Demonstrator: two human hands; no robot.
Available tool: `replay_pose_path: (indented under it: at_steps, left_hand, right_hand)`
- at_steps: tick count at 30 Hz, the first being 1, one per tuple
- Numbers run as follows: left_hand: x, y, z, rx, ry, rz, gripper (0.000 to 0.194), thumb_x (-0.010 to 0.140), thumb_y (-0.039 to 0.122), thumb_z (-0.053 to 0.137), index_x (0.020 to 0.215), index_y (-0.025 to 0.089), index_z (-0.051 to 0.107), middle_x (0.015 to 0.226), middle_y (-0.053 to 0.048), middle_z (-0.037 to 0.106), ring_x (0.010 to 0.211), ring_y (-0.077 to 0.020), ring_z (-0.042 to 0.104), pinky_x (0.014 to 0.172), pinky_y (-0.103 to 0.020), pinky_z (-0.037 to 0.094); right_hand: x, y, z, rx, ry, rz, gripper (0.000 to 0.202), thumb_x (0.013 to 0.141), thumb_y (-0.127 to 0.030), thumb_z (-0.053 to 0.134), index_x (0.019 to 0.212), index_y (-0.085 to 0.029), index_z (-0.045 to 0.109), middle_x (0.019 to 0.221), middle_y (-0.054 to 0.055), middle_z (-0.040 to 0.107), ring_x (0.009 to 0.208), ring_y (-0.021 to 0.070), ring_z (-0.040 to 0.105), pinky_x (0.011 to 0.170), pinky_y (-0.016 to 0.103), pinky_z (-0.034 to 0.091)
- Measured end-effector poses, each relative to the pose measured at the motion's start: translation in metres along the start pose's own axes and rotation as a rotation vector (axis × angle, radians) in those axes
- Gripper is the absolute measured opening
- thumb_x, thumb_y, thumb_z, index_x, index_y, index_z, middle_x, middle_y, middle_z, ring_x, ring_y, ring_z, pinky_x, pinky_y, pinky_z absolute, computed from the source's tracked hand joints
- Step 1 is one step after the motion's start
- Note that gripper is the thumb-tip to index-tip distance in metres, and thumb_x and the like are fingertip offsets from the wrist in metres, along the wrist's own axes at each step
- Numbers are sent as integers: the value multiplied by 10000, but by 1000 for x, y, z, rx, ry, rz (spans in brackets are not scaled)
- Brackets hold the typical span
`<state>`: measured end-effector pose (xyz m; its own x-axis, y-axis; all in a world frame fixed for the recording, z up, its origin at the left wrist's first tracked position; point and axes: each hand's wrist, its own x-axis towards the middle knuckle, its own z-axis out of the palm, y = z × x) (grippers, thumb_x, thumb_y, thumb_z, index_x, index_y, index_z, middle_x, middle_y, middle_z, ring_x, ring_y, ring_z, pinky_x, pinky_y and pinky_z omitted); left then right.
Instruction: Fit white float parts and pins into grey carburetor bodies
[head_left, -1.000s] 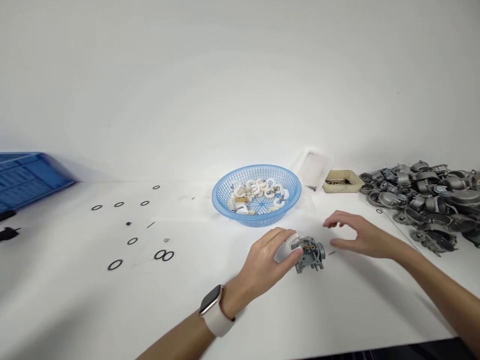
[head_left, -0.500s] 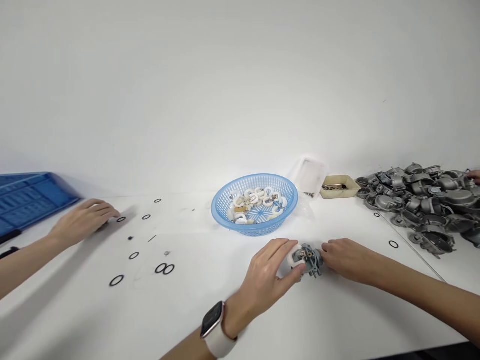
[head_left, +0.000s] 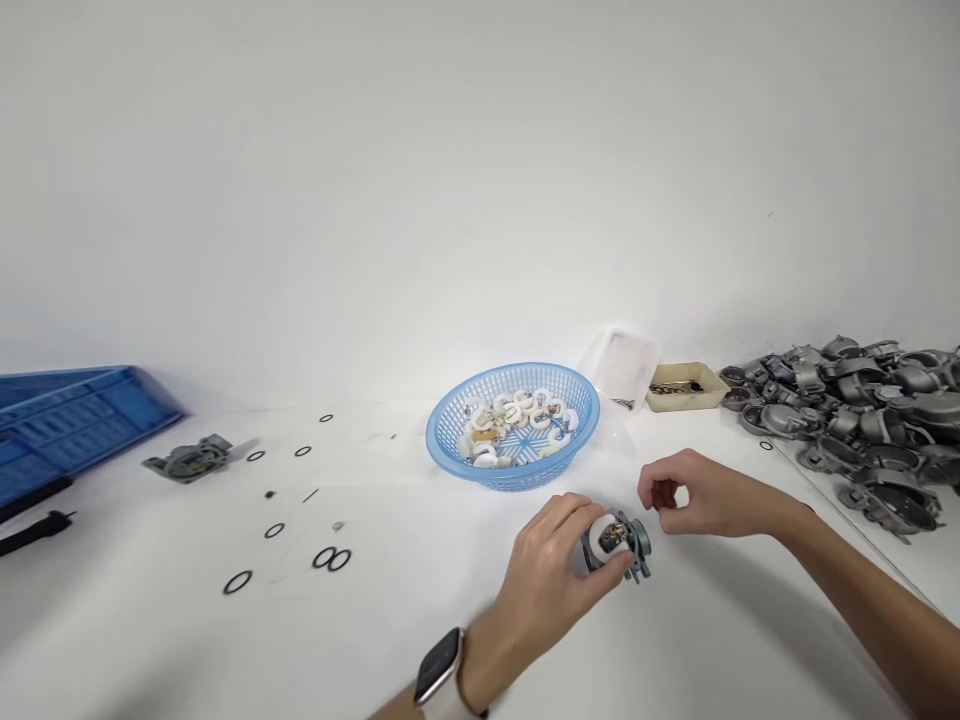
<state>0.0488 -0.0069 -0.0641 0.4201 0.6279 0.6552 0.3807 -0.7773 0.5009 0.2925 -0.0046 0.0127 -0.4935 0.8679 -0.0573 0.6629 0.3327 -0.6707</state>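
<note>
A grey metal carburetor body (head_left: 639,545) with a white ring-shaped float (head_left: 600,536) on it rests on the white table. Around its left side my left hand (head_left: 551,560) is closed, thumb in front and fingers behind, a watch on the wrist. To the right of the part, my right hand (head_left: 694,492) is apart from it, fingers curled and thumb near the fingertips; anything between them is too small to make out. Behind the hands stands a blue basket (head_left: 437,452) with several white floats (head_left: 517,410).
Grey metal parts (head_left: 862,400) are heaped at the right, beside a cream tray (head_left: 688,400) and a clear container (head_left: 626,365). Several black rings (head_left: 238,582), another metal part (head_left: 191,458), a blue crate (head_left: 82,420) and a black tool (head_left: 37,532) lie at the left.
Another person's hand has left the metal part at the left. My right hand has drawn back and up from the carburetor body. The view has shifted slightly.
</note>
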Motion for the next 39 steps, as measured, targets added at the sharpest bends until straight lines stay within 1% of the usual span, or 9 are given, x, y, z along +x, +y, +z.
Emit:
replay_pose_path:
  at_steps: [5,7,10,13,17,22,27,33,39]
  left_hand:
    - [2,1,3,-9,-34,-52,180,900,361,706,1022,231,685,969,-53,714,852,-234,685,720,-366,581]
    - [2,1,4,-18,-51,-66,183,897,342,705,1042,232,685,984,-54,712,865,-234,682,735,-366,577]
    - [2,1,4,-39,-72,-93,177,897,314,701,1057,242,687,1013,-50,710,889,-230,685,764,-360,577]
    - [3,2,4,-54,-85,-109,172,899,294,696,1063,243,690,1021,-45,707,898,-223,688,775,-348,578]
    - [3,3,3,-52,-91,-99,171,907,289,687,1071,238,694,1016,-44,707,897,-218,689,773,-336,578]
    - [4,5,2,-41,-77,-93,151,912,305,680,1044,236,703,995,-41,710,877,-207,692,765,-319,577]
    - [3,5,3,-27,-68,-76,165,905,290,686,1061,235,702,1006,-35,711,889,-202,698,775,-308,578]
    - [2,4,3,-29,-72,-71,162,909,292,693,1063,240,700,1003,-30,711,889,-204,693,775,-316,569]
    - [2,3,4,-41,-71,-81,169,912,301,699,1065,232,702,999,-32,705,872,-199,685,757,-319,567]
  right_hand:
    - [14,14,28,487,51,-25,117,704,-111,598,776,-200,621,747,-31,598,695,134,514,660,278,409]
    - [18,18,38,593,88,-19,117,703,-119,596,789,-196,616,726,-36,583,678,128,504,636,269,390]
    - [22,19,46,656,156,-17,141,702,-143,607,832,-199,607,705,-50,560,667,120,493,632,261,382]
    - [26,17,50,695,187,-14,120,696,-156,621,811,-189,611,688,-49,562,654,113,490,622,253,369]
    - [28,17,52,721,165,-15,89,693,-154,621,779,-175,629,647,-48,565,619,105,479,586,244,346]
    - [28,21,53,721,191,9,133,707,-142,628,832,-186,643,666,-52,569,633,103,487,572,231,354]
    - [29,20,54,743,156,28,171,698,-161,638,866,-194,640,700,-37,617,649,113,521,563,230,367]
    - [28,16,50,721,117,50,88,705,-186,627,789,-188,651,660,-36,599,614,107,483,553,239,346]
    - [25,20,50,613,150,55,79,773,-211,675,800,-181,743,610,-41,537,591,107,404,566,266,305]
